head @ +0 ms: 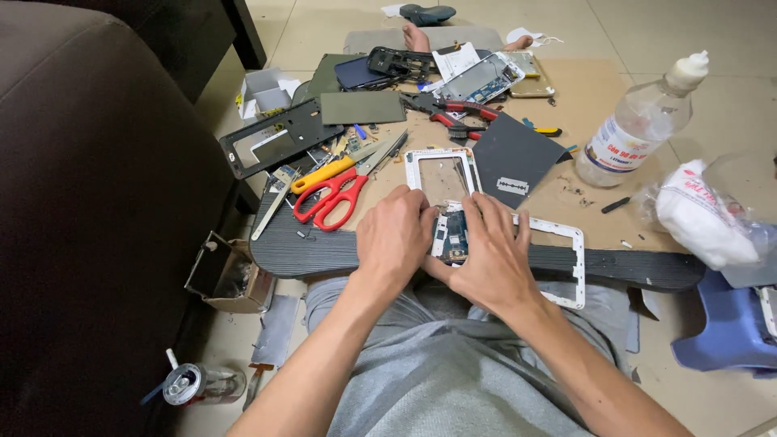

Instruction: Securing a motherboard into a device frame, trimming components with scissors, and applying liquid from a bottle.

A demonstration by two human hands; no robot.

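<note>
Both my hands rest on a small blue circuit board [453,235] that sits in a white phone frame [576,243] on a dark wooden board [316,247] across my lap. My left hand [394,237] presses the frame's left side, fingers curled over its edge. Over the right side my right hand [490,255] spreads, with its fingertips on the circuit board. A second white frame [441,171] lies just beyond my fingers. Red-handled scissors [330,197] and a yellow-handled tool [324,172] lie to the left of my left hand.
A razor blade [512,186] lies on a dark panel [514,154]. A clear bottle [639,125] stands at the right, beside a white bag [704,218]. Pliers [461,113], phone parts [486,78] and a black frame [275,142] crowd the far side. A dark sofa [89,202] fills the left; a can [184,384] stands on the floor.
</note>
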